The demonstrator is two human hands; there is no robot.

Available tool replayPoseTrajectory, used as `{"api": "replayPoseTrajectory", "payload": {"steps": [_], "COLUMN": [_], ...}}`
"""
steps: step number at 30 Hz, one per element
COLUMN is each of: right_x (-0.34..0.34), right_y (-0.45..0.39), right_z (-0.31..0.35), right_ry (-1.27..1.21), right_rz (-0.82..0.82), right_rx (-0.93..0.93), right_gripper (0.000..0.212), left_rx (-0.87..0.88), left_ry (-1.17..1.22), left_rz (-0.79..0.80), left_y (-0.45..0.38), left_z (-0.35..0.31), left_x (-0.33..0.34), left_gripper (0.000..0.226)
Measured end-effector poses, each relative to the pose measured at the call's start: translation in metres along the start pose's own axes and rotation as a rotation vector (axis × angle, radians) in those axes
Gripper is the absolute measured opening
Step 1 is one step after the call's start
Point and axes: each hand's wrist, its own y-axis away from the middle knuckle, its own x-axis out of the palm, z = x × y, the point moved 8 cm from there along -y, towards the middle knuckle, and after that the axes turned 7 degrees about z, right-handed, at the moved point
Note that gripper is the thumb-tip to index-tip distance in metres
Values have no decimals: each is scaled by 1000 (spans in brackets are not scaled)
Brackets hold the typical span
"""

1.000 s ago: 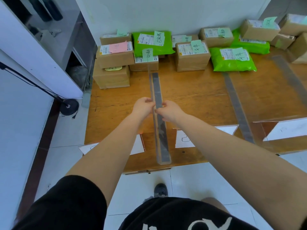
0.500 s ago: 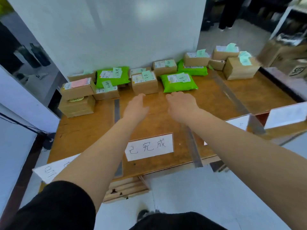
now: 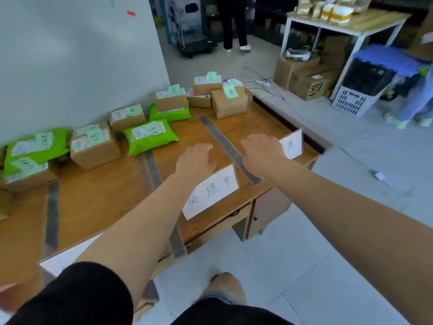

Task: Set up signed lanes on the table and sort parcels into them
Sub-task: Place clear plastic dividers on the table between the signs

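Grey divider strips lie across the wooden table (image 3: 98, 202): one at the left (image 3: 52, 216), one in the middle (image 3: 152, 167), one at the right (image 3: 230, 148). White handwritten signs stand at the front edge: one (image 3: 210, 192) below my left hand, one (image 3: 291, 144) beside my right hand, one (image 3: 63, 261) at the left. My left hand (image 3: 195, 158) and my right hand (image 3: 262, 148) hover empty over the table, fingers relaxed, on either side of the right strip. Cardboard boxes (image 3: 96, 148) and green mailer bags (image 3: 150, 136) with green notes line the far edge by the wall.
A white wall backs the table. To the right stand cardboard boxes (image 3: 309, 83), a white basket (image 3: 353, 102) and a white-framed table (image 3: 346, 22) with goods. A person (image 3: 234, 22) stands far back by a cart. Another person (image 3: 417, 95) is at the right edge.
A second ago both hands held the left strip over the table. They let go of it, and hands and view have swung right along the table to the rightmost strip.
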Motion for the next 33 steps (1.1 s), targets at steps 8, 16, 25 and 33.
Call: {"api": "replayPoseTrajectory", "payload": {"steps": [8,16,25,33], "right_x": [8,43,105,162], "right_y": [-63,-127,-176,-222], "right_z": [-114,-229,-329,-398], "right_ry": [-28,-207,-381,-414], "right_rz": [24,118,248,398], "right_rx": [161,371,391,253], "right_gripper": [21,30,39,42], "left_rx": [166,174,153,10], "left_ry": [-67,-25,18,-96], "left_rz": [40,137,220,289], "left_y": [-117,-210,-272,-334], "left_z": [-83,-136,-196,-263], "left_x": [24,60,104,141], "left_gripper": [43,45,45,34]}}
